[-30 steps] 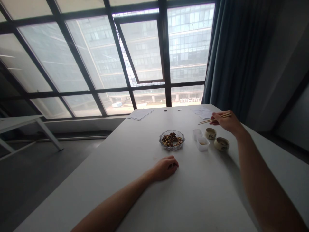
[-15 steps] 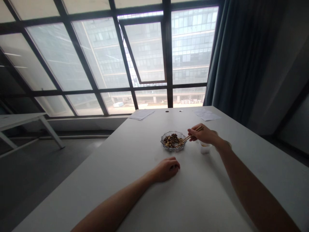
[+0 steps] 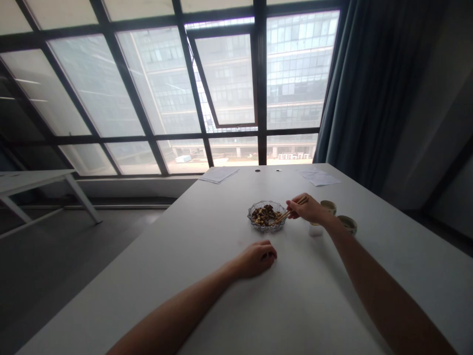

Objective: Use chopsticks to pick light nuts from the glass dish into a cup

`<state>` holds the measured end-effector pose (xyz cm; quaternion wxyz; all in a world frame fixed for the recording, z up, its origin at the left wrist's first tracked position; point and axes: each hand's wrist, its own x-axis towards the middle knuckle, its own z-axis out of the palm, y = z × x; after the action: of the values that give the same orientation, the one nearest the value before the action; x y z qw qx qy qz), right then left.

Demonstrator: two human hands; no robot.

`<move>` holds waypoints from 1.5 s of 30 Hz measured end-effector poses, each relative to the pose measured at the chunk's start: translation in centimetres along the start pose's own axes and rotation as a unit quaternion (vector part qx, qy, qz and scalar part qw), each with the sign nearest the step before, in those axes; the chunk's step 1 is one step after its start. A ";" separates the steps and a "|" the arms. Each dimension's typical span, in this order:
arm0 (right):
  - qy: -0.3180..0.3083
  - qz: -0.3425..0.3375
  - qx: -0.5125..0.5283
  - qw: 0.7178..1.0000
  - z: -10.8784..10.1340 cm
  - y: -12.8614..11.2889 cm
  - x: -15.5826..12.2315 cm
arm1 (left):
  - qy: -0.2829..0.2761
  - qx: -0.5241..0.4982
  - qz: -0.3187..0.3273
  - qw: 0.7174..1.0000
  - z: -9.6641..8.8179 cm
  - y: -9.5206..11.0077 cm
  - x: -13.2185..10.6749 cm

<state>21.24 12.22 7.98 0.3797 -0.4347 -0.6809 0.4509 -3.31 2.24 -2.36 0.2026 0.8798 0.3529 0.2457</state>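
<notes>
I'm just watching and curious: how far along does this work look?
Fairly early, it seems. Done: a few pale pieces sit in the clear plastic tub. In hand: the right hand grips thin wooden chopsticks, their tips at the round cut-glass dish. Left: that dish holds a good heap of brown mixed pieces, while the left hand rests on the white table.

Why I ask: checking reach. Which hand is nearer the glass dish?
Right: the right hand is beside the glass dish, chopsticks over it; the left hand rests on the table, in front of it.
</notes>
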 end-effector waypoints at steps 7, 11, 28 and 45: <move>0.002 -0.027 0.002 1.000 -0.5 -0.1 -0.1 | 0.001 -0.001 0.005 1.000 0.1 -0.3 0.0; -0.006 -0.027 -0.009 1.000 -0.9 -0.3 -0.3 | 0.004 -0.001 0.002 1.000 0.1 -0.2 -0.1; -0.021 -0.026 -0.047 0.998 0.2 -0.5 -0.4 | 0.000 0.004 0.002 1.000 0.0 0.1 0.2; -0.001 -0.062 -0.057 0.996 1.6 0.2 -0.3 | 0.004 0.004 0.003 1.000 0.0 0.3 0.2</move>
<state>19.90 11.49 7.30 0.3806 -0.4124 -0.7315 0.3872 -3.06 2.20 -2.15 0.1970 0.8807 0.3521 0.2483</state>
